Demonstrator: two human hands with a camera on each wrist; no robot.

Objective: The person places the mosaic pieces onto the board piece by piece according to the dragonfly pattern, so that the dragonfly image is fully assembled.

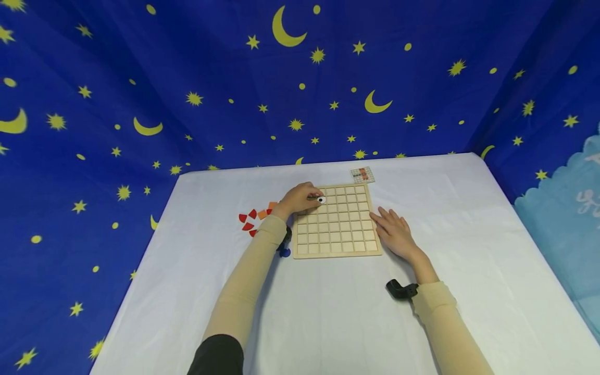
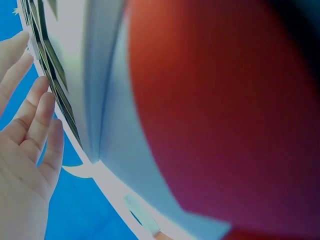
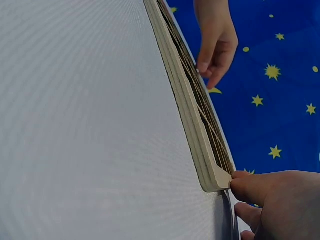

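Observation:
In the head view, the left hand (image 1: 298, 200) is over the upper left part of a wooden grid board (image 1: 337, 255). Its thumb and index fingertips pinch a small round white piece with a black dot (image 1: 321, 200), like an eye. A dark bit shows between the fingers; its kind is unclear. The right hand (image 1: 395, 232) rests at the board's right side, its fingers loosely extended. In the right wrist view, that hand (image 3: 282, 205) touches the board's corner (image 3: 217, 180) with its thumb. A blurred red-orange shape (image 2: 225, 115) fills much of the left wrist view.
Red quarter-shaped pieces (image 1: 247, 226) and orange square pieces (image 1: 262, 214) lie left of the board, partly behind the left wrist. A blue piece (image 1: 285, 253) lies by its lower left corner. A small pattern card (image 1: 363, 174) lies beyond its far edge, on the white tablecloth (image 1: 328, 312).

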